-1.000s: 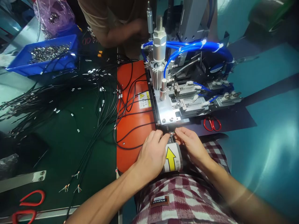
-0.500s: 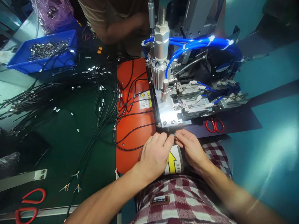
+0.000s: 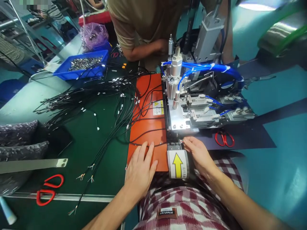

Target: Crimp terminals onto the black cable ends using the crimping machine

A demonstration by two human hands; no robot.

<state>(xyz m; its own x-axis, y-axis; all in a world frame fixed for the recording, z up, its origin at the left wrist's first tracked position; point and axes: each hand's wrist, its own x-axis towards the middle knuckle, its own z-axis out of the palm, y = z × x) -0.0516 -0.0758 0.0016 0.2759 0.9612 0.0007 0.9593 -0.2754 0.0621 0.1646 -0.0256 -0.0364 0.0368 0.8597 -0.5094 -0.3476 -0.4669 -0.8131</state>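
Observation:
My right hand (image 3: 200, 155) pinches the end of a black cable (image 3: 163, 144) at the front edge of the machine (image 3: 178, 119). The small tip between thumb and finger is mostly covered. My left hand (image 3: 140, 169) lies with fingers spread on the orange plate (image 3: 148, 126), its fingertips beside that cable. Several other black cables cross the plate into the machine's side. Just below the right fingertips is a white label with a yellow arrow (image 3: 177, 164).
Loose black cables (image 3: 107, 137) spread over the green table, some with bare coloured wires. Red-handled scissors (image 3: 224, 139) lie right of the machine, another red-handled pair (image 3: 45, 196) at lower left. A blue bin (image 3: 79, 75) holds metal parts. A person (image 3: 146, 19) stands opposite.
My left hand has left the cable end, moved left and down, and opened onto the orange plate. My right hand keeps its pinch. The view has tilted up, showing more background.

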